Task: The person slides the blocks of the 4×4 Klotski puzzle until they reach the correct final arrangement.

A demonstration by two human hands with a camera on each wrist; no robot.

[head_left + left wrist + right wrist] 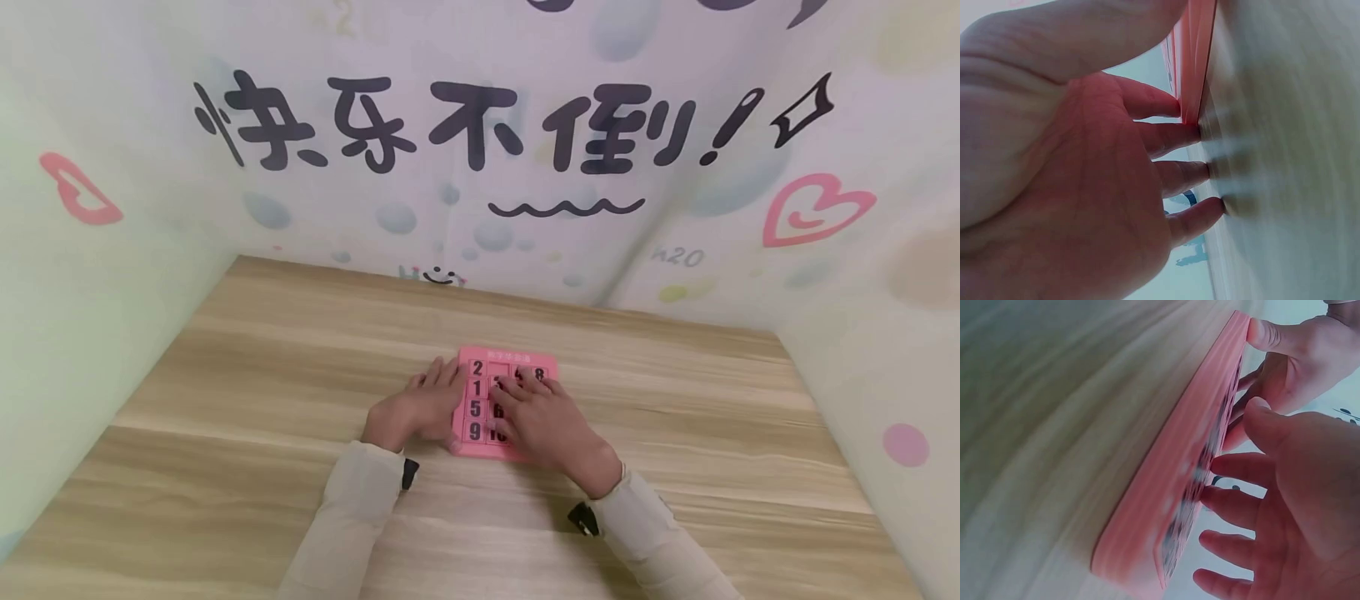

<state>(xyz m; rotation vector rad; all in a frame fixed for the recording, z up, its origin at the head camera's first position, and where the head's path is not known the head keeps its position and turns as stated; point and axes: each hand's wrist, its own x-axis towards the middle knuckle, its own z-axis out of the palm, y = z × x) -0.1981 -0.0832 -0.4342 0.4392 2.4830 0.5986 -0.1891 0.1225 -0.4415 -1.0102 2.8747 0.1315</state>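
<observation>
A pink number sliding puzzle lies flat on the wooden table, with black numbers on its tiles. Its top row shows 2, a gap, a partly covered tile and 8; 1, 5 and 9 run down the left column. My left hand rests along the puzzle's left side, thumb at the near left corner. In the left wrist view its fingers are spread, tips down by the table and the puzzle's edge. Over the tiles lies my right hand, its fingertips touching near the second column. It hides most right-hand tiles.
The wooden table extends around the puzzle. A printed backdrop with large black characters stands behind it, and pale side walls flank it. A dark strap piece shows under the right sleeve.
</observation>
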